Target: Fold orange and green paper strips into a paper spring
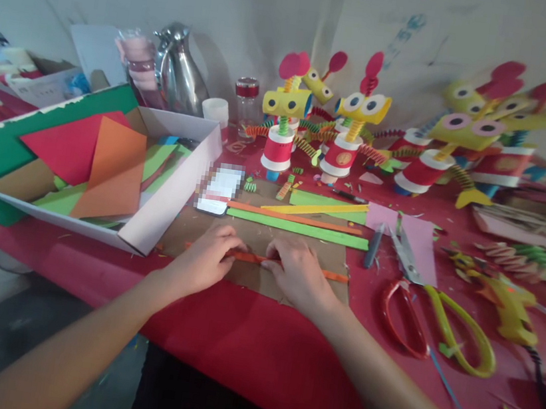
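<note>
Both my hands rest on a brown cardboard sheet (248, 238) on the red table. My left hand (205, 259) and my right hand (297, 271) pinch a long orange paper strip (250, 257) that lies across the cardboard, fingers closed on it near its middle. The strip's right end (336, 276) sticks out past my right hand. Just beyond my hands lie more paper strips: a green one (300, 229), an orange one (296, 219) and a yellow one (317, 208).
A white box (167, 204) of coloured paper sheets stands at the left. Large scissors (439, 320) with red and yellow handles and a yellow glue gun (508, 306) lie at the right. Paper-cup chicken figures (347, 134) line the back, beside a metal jug (177, 71). A phone (219, 191) lies beyond the cardboard.
</note>
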Motion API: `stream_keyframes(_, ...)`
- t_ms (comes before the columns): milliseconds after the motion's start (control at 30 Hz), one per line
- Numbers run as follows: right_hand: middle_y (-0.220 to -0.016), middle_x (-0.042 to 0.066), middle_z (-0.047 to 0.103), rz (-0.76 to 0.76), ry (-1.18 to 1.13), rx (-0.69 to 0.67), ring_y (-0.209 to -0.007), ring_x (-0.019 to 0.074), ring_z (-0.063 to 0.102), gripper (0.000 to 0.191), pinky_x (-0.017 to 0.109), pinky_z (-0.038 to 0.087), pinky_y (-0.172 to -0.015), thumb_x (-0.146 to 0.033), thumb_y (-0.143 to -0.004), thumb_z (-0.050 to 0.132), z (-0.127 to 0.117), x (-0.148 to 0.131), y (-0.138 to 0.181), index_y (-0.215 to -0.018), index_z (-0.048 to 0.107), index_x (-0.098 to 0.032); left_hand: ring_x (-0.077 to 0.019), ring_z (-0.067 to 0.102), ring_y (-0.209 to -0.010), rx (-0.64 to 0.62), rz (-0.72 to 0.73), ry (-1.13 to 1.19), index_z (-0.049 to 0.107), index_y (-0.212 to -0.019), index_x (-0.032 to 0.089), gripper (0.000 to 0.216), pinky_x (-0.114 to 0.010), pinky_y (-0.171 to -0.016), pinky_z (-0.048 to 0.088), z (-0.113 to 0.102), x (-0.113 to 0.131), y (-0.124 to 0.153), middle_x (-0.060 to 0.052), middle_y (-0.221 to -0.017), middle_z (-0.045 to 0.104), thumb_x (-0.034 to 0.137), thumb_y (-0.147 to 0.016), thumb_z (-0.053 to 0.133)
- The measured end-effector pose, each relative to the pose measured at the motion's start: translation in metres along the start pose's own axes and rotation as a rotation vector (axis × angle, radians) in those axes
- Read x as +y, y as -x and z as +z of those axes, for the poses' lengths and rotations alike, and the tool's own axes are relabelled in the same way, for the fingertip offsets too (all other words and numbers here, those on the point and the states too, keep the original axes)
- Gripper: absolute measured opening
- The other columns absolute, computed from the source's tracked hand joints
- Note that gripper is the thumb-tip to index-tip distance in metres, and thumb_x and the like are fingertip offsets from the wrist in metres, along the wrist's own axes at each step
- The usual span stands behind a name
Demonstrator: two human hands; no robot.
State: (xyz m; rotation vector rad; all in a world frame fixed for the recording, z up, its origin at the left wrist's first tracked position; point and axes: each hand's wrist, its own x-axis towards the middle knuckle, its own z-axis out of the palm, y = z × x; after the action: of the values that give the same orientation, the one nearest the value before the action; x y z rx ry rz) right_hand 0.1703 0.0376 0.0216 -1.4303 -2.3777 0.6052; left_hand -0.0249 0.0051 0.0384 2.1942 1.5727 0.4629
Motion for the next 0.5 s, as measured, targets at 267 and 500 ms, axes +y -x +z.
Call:
stream_keyframes(267,-0.093,0.001,0.070,-0.107,-0.042,0.046,-0.096,0.0212,0.058,0.012,0.033,0.035,-0.081,-0.014,-0.086,0.059,0.0048,0.0051,0.0059,-0.087,0.066,-0.024,-0.0187,0.062,-0.085,-0.010,-0.032,0.025,0.066,-0.083,0.020,0.013,-0.031,-0.074,0.046,0.0024,0.0036,-0.0098,-0.003,-0.086,0.067,0.021,-0.087,0.053)
stream_keyframes(500,-0.082,0.001,0.070,-0.097,-0.026,0.021,-0.087,0.0196,0.060,0.013,0.030,0.037,-0.075,-0.023,-0.090,0.057,-0.0025,-0.0010,0.0055,-0.083,0.068,-0.024,-0.0194,0.064,-0.078,0.012,-0.066,-0.033,0.064,-0.087,0.021,0.017,-0.030,-0.068,0.043,0.0057,0.0072,-0.0085,-0.002,-0.081,0.072,0.020,-0.090,0.048)
